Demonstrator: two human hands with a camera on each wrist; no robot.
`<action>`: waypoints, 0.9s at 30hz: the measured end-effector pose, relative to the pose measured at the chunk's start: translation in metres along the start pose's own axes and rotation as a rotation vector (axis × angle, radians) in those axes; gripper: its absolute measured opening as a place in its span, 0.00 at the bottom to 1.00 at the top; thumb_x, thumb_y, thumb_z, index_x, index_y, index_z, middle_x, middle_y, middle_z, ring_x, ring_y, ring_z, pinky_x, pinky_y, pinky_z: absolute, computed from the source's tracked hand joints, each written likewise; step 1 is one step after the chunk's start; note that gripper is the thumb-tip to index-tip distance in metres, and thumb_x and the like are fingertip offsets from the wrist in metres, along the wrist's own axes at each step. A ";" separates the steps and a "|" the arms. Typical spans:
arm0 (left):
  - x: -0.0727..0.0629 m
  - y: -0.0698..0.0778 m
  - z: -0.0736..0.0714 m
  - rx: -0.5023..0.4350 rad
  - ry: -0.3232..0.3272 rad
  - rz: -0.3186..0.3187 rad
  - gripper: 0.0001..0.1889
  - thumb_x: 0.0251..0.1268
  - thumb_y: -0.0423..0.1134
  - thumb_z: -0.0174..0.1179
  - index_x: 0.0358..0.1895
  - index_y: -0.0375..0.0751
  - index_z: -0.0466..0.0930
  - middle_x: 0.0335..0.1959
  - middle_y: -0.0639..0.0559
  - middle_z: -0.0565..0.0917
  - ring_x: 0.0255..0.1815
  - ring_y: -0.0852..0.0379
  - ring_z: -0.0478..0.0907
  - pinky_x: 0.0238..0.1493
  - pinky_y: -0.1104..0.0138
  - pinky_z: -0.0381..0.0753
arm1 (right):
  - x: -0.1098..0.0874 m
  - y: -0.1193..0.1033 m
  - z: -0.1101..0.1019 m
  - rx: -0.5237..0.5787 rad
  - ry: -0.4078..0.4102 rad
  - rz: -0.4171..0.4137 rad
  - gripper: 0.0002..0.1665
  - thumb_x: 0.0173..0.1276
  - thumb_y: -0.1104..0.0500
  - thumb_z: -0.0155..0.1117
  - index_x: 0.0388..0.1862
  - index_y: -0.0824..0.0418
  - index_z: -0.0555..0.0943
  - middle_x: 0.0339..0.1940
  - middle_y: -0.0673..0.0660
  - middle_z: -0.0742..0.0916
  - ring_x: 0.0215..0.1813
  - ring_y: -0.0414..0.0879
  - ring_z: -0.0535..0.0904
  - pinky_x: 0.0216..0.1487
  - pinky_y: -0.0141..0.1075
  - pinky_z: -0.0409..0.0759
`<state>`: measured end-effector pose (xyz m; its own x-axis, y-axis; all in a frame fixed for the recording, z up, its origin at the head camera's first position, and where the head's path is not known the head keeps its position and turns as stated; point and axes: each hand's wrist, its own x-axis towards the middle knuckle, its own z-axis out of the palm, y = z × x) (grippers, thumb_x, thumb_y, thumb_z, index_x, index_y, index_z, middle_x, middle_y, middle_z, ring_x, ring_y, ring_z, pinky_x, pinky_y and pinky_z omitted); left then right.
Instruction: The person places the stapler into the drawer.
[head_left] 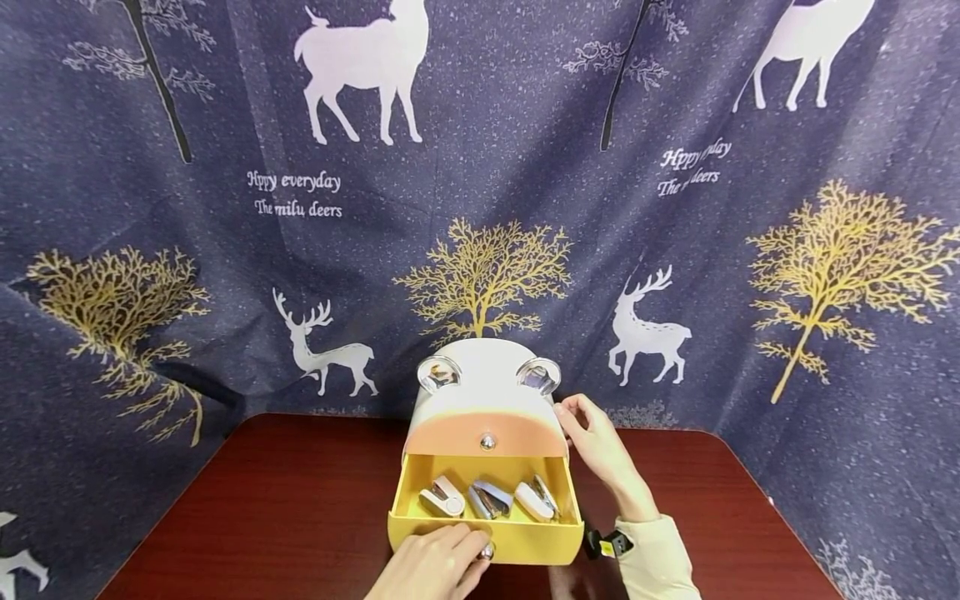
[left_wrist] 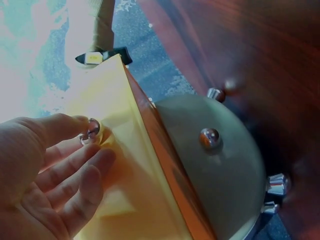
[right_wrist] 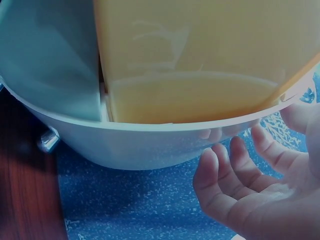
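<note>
A small white and orange storage box (head_left: 480, 375) with round silver eyes stands with its yellow drawer (head_left: 525, 543) pulled out. Inside the drawer lie a pinkish stapler (head_left: 442, 497), a blue-grey stapler (head_left: 491, 498) and a white stapler (head_left: 536, 500). My left hand (head_left: 435, 560) is at the drawer front. In the left wrist view, its thumb and fingers pinch the silver drawer knob (left_wrist: 91, 129). At the box's right side is my right hand (head_left: 600, 442), its loosely bent fingers right at the white wall (right_wrist: 150, 142) in the right wrist view.
The box stands on a dark red wooden table (head_left: 315, 500). A dark blue cloth (head_left: 510, 167) printed with deer and trees hangs right behind the table. Another silver knob (head_left: 488, 442) sits on the orange front above the drawer.
</note>
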<state>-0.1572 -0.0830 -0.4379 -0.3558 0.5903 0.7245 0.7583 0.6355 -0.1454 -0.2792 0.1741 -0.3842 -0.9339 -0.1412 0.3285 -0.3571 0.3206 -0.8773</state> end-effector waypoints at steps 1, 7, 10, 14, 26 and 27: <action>0.001 -0.001 0.000 0.001 -0.002 -0.005 0.15 0.47 0.40 0.75 0.38 0.48 0.80 0.28 0.62 0.77 0.28 0.65 0.76 0.26 0.74 0.73 | 0.002 0.005 0.000 0.000 0.003 0.001 0.09 0.76 0.60 0.55 0.44 0.67 0.75 0.31 0.60 0.77 0.34 0.45 0.76 0.35 0.35 0.79; 0.005 -0.005 0.004 0.001 -0.023 -0.035 0.14 0.50 0.40 0.74 0.38 0.48 0.79 0.28 0.61 0.76 0.27 0.64 0.77 0.24 0.72 0.74 | 0.009 0.028 0.001 -0.010 0.017 -0.020 0.13 0.76 0.53 0.57 0.45 0.64 0.76 0.32 0.59 0.78 0.35 0.45 0.77 0.36 0.37 0.80; 0.007 -0.008 0.007 0.004 -0.024 -0.054 0.13 0.51 0.40 0.73 0.36 0.48 0.78 0.27 0.62 0.76 0.27 0.63 0.77 0.23 0.71 0.74 | 0.008 0.028 0.001 -0.014 0.018 -0.029 0.14 0.76 0.52 0.57 0.45 0.63 0.76 0.33 0.60 0.78 0.36 0.46 0.77 0.37 0.41 0.81; 0.010 -0.011 0.010 0.000 -0.020 -0.075 0.12 0.53 0.39 0.72 0.36 0.48 0.77 0.28 0.62 0.76 0.28 0.62 0.78 0.26 0.70 0.75 | 0.008 0.026 0.002 -0.017 0.019 -0.014 0.12 0.76 0.54 0.57 0.44 0.63 0.76 0.33 0.58 0.77 0.36 0.46 0.77 0.37 0.42 0.81; 0.019 -0.021 0.019 -0.076 -0.049 -0.138 0.12 0.53 0.34 0.71 0.34 0.49 0.76 0.26 0.63 0.74 0.28 0.65 0.75 0.29 0.70 0.74 | -0.005 -0.012 -0.001 -0.023 -0.001 0.000 0.07 0.76 0.63 0.55 0.43 0.68 0.75 0.33 0.61 0.77 0.36 0.46 0.76 0.36 0.35 0.80; 0.020 -0.022 0.020 -0.076 -0.046 -0.141 0.12 0.53 0.33 0.71 0.35 0.48 0.76 0.26 0.63 0.74 0.28 0.64 0.75 0.29 0.69 0.75 | -0.005 -0.013 -0.001 -0.022 -0.001 0.000 0.07 0.76 0.63 0.55 0.43 0.68 0.75 0.33 0.61 0.77 0.36 0.46 0.76 0.36 0.35 0.80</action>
<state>-0.1914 -0.0752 -0.4336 -0.4849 0.5214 0.7021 0.7376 0.6752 0.0080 -0.2696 0.1715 -0.3741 -0.9337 -0.1428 0.3284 -0.3579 0.3409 -0.8693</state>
